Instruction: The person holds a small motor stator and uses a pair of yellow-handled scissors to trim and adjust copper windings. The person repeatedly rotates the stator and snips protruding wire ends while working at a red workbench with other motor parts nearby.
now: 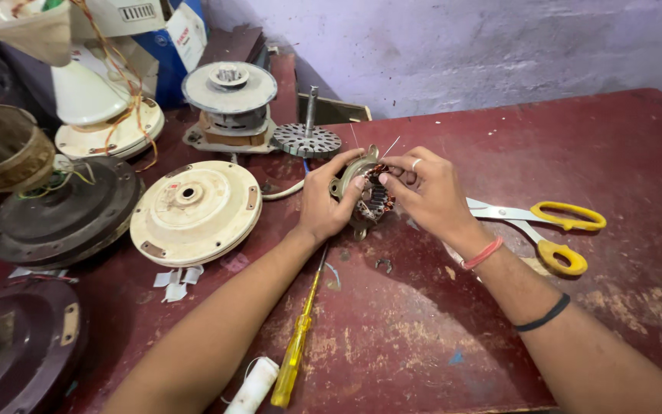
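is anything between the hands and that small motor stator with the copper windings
Nothing visible: the left hand grips the small copper-wound motor stator from its left side, and the right hand has its fingertips directly on the windings.

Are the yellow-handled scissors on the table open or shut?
Open. The scissors lie flat on the table beside the right hand, their two yellow handle loops spread apart; the blade tips are hidden behind that hand.
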